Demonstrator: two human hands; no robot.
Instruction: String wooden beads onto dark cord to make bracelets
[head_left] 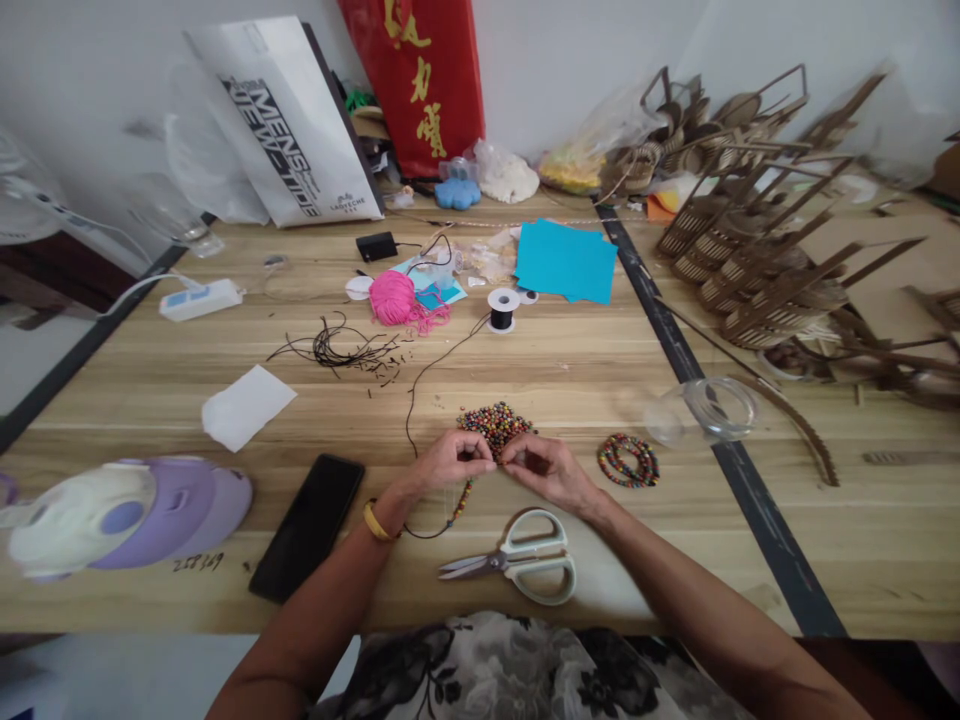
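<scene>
My left hand (454,460) is closed in a pinch beside the pile of small multicoloured beads (496,422). Below its fingertips hangs a short strand of beads (462,500) on black cord (413,400), which loops round to a white spool (502,310). Thumb and forefinger of my right hand (546,470) pinch together almost against the left fingertips, with what looks like a tiny reddish bead between them. The cord's end at the fingertips is too small to see clearly. Scissors (517,562) with pale handles lie just below both hands.
A coiled bead bracelet (628,461) and clear plastic rings (720,408) lie rightward. Brown woven baskets (750,270) crowd the far right. Leftward are a black phone (307,527), a white paper piece (246,407) and cut cords (345,345). Pink yarn (394,298) sits behind.
</scene>
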